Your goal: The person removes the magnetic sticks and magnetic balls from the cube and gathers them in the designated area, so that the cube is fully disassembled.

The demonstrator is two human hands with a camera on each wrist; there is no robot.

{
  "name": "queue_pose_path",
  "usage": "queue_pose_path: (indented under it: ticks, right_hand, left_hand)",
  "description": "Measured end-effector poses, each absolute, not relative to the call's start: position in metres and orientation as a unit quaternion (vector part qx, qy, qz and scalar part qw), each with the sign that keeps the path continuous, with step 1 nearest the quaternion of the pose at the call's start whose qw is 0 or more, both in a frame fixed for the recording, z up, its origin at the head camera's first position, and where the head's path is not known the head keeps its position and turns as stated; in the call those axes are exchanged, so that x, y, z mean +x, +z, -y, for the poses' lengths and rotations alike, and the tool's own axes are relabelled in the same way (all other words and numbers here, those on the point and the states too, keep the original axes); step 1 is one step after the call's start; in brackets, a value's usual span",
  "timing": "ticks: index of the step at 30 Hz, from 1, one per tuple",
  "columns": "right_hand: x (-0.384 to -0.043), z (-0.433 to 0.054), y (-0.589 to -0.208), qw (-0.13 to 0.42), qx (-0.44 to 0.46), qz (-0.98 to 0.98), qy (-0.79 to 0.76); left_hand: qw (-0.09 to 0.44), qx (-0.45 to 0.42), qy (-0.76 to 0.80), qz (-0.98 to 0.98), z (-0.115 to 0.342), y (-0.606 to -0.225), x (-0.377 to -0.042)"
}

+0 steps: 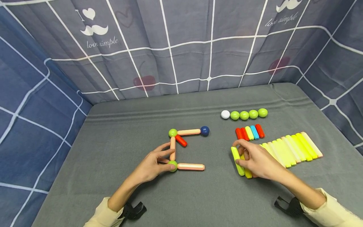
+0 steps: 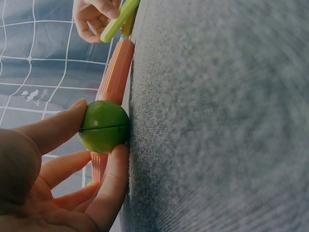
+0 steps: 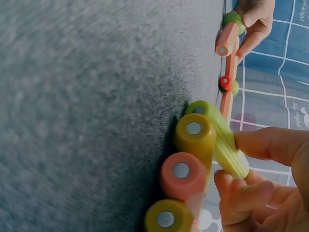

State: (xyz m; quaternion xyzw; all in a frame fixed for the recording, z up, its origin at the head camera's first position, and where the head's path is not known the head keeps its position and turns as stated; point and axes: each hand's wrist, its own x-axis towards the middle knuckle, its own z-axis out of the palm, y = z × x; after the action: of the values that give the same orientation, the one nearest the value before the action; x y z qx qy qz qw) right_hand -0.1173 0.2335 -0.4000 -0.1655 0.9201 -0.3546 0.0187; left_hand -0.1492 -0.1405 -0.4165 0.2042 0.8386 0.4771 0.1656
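Observation:
My left hand [image 1: 150, 165] holds a green ball [image 2: 104, 126] between thumb and fingers, low against the grey cloth. From that ball a salmon-coloured magnetic stick [image 1: 191, 167] runs right, and another salmon stick [image 1: 172, 144] runs back to a second green ball [image 1: 172, 132]. A short red stick [image 1: 181, 141] and a third salmon stick [image 1: 188, 131] meet this second ball; the third ends at a navy ball [image 1: 204, 130]. My right hand [image 1: 262, 160] pinches a yellow-green stick [image 3: 224, 145] at the left end of a row of long sticks [image 1: 283, 149]. It is tilted against a yellow stick [image 3: 194, 133].
Behind the right hand lie several short red, yellow and blue sticks [image 1: 254, 132]. Farther back, a white ball [image 1: 225, 114] and several green balls [image 1: 244, 115] form a line. A grey cloth [image 1: 119, 126] covers the table, with a checked curtain [image 1: 190, 63] around it.

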Motion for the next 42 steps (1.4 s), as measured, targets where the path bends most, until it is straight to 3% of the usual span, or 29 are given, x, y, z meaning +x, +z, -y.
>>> queue_pose_path:
  ticks: [18,33,42]
  right_hand:
    - [-0.119,-0.23,-0.407,0.026,-0.151,-0.938,-0.31]
    - [-0.118,-0.22,-0.403,0.001,-0.185,-0.9,-0.395]
    - [-0.123,-0.164,-0.401,0.08,-0.266,-0.863,-0.421]
  left_hand:
    - [0.164,0.207,0.48,-0.837,0.141,-0.417,-0.149]
    - [0.162,0.21,0.483,-0.835,0.142,-0.417,-0.149]
    - [0.163,0.21,0.483,-0.834,0.142,-0.418,-0.149]
